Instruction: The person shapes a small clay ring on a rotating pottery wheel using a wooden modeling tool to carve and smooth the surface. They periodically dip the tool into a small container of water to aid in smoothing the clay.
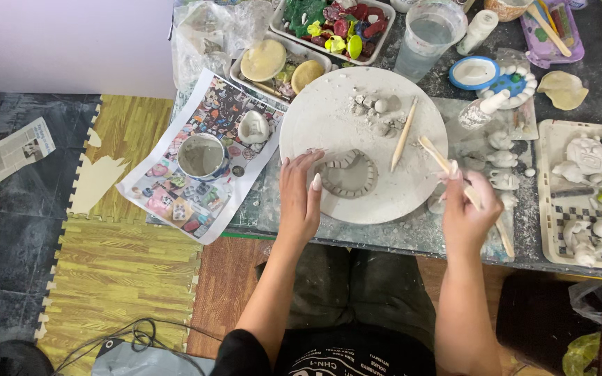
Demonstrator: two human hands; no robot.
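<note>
On the far left, the floor shows dark tiles [8, 230] and yellow foam mats [120, 271], with a folded paper [19, 146] lying on the tiles. At the surface's left edge a printed picture sheet [196, 202] hangs partly over the side, carrying a cup of grey slip [202, 157]. Near the front edge sits a round white board [329, 111]. The left hand [301, 195] lies flat and open on it, its fingertips touching the ridged grey clay piece [348, 174]. A wooden stick [405, 134] and small clay balls [377, 111] lie further back on the board. The right hand [469, 212] is closed around a wooden modelling tool [447, 167] at the board's right rim. Toward the right edge a tray [548, 209] holds white clay figurines [587, 154].
</note>
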